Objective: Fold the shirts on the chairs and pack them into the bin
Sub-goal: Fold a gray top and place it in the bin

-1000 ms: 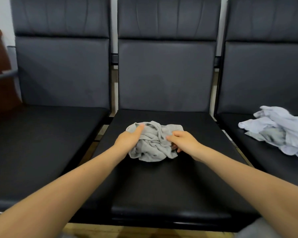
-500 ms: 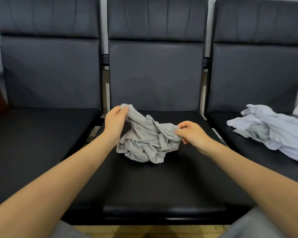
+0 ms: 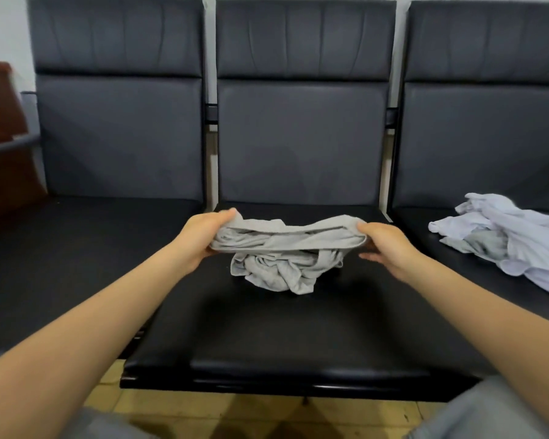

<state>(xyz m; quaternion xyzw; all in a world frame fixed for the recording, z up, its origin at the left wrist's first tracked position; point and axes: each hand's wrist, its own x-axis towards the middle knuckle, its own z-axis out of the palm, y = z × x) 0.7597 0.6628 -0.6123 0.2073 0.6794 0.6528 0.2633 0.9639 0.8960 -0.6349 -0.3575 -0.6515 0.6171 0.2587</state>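
Over the middle chair's seat, the left hand and right hand each pinch an end of the crumpled grey shirt, its lower folds resting on the seat, while a white shirt lies on the right chair.

I see a plain light grey shirt, a pale lavender-white shirt with a grey patch, three black leather chairs with dark grey backs, a reddish-brown cabinet, and yellowish floor tiles.
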